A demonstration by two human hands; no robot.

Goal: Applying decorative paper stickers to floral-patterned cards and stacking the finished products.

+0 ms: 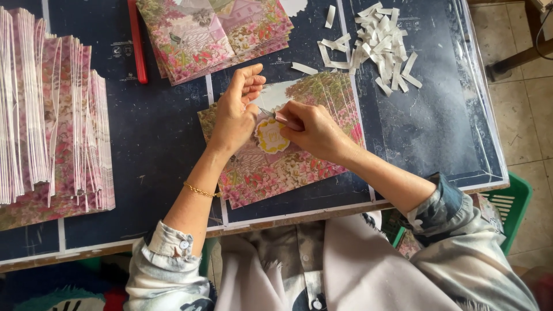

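A floral-printed envelope lies on top of a small pile of the same sheets at the middle of the dark table. Its flap carries a round yellow-and-white seal. My left hand presses flat on the envelope just left of the seal, fingers bent. My right hand pinches a thin pink-handled tool whose tip rests at the seal's upper edge.
A tall row of folded floral envelopes stands at the left. Another floral stack lies at the top middle, beside a red strip. Several white paper strips are heaped at the top right. A green basket sits below the table's right edge.
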